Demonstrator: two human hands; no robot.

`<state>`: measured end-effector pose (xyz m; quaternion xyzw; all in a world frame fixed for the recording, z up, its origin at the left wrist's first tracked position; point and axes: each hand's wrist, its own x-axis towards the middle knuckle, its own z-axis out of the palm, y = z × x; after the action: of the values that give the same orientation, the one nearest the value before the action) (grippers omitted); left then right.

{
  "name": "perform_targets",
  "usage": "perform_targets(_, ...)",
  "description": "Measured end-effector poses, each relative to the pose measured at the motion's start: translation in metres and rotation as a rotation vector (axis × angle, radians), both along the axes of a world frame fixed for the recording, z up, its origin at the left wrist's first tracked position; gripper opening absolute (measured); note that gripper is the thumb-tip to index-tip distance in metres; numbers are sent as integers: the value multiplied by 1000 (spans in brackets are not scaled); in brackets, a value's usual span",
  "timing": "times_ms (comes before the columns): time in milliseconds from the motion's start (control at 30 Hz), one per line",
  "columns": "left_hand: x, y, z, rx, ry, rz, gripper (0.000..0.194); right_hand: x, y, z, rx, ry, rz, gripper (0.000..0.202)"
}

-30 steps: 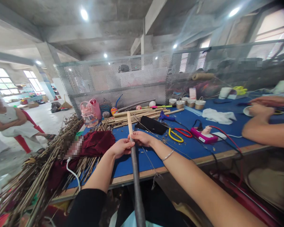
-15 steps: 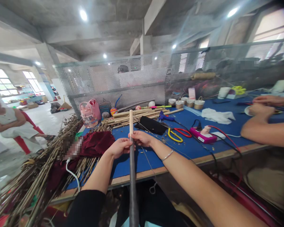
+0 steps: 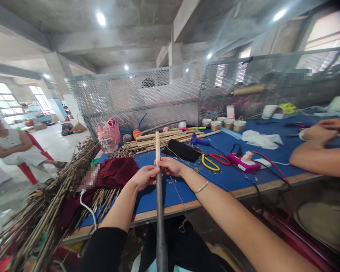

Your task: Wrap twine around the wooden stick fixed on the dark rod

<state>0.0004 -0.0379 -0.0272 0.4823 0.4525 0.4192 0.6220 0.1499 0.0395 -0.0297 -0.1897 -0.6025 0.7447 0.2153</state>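
Rod [image 3: 160, 215], near end cropped, is gripped by left hand [image 3: 145, 177] and right hand [image 3: 170, 166].

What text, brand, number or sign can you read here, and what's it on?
No text is legible.
Magenta power strip: small pale marks, too small to read.
Upright pale card: too blurred.
Dark rod: no lettering visible.

Rod [image 3: 160, 223]: dark grey, matt; tip [image 3: 158, 145] pale, smooth, wood-like. Cloth [image 3: 117, 172]: maroon, creased. Bracelet [image 3: 201, 186]: shiny metal. Stalks [image 3: 49, 211]: dry, rough.
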Motion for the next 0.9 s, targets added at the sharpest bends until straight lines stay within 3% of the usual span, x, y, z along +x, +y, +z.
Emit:
perform_targets(233,4,4,-8,82,70,130,38,-1,2,-1,51,-33,-15,38)
perform_targets(467,0,-3,3,13,12,2,37,0,1,0,23,-9,-14,38)
perform_targets(700,0,2,-5,16,21,82,35,-2,3,-3,56,-37,-69,40)
perform_targets(900,-2,-3,5,-58,-78,-1,30,-1,1,-2,18,-9,10,40)
